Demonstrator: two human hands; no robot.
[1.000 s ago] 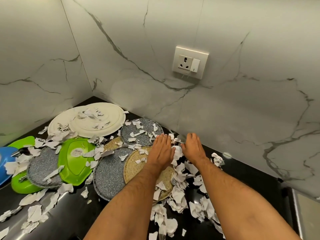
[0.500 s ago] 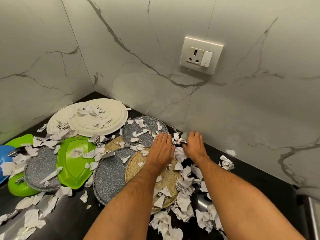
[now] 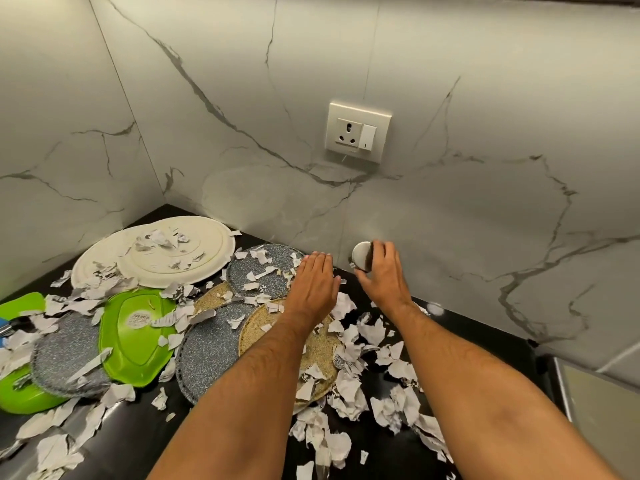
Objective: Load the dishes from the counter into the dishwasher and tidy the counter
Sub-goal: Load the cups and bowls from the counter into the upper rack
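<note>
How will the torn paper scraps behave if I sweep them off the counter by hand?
The paper scraps look thin and curled, so probably light and floppy, scattering easily. Many lie on the speckled plates, so sweeping may snag on rims.

The green plate (image 3: pixel 136 336) carries a white sticker (image 3: pixel 138 320), its print too small to read. Printed paper scraps (image 3: pixel 346 362) are equally illegible.
</note>
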